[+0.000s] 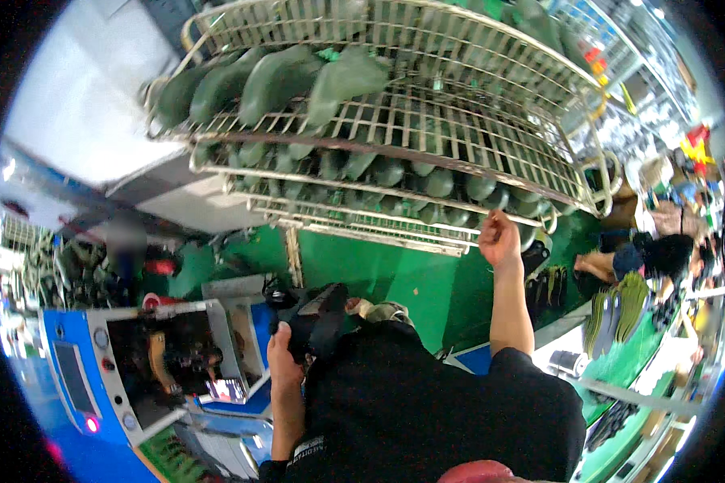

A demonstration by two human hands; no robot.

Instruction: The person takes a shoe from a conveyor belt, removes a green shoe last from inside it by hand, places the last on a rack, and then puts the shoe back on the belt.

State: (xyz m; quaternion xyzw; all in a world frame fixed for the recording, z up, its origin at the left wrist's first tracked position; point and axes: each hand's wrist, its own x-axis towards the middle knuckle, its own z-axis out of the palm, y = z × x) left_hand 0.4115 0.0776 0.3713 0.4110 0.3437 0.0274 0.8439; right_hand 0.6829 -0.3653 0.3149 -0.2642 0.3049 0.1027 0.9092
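Observation:
My left hand (283,354) is closed around a black shoe upper (324,322) close to the front of my body, thumb up along its side. My right hand (501,238) is raised at the right end of a wire rack (459,154), by its lower tiers. Its fingers are curled in, and anything between them is hidden. Large green shoe lasts (278,84) lean side by side on the rack's top tier at the left. More green lasts (437,183) stand in a row on the tier below.
To my left stands a blue and white machine (80,374) with an open front and a lit pink button. A co-worker (620,262) bends low at the right. Olive-green soles (620,314) lie on a green-topped bench nearer me. Green floor (427,278) shows under the rack.

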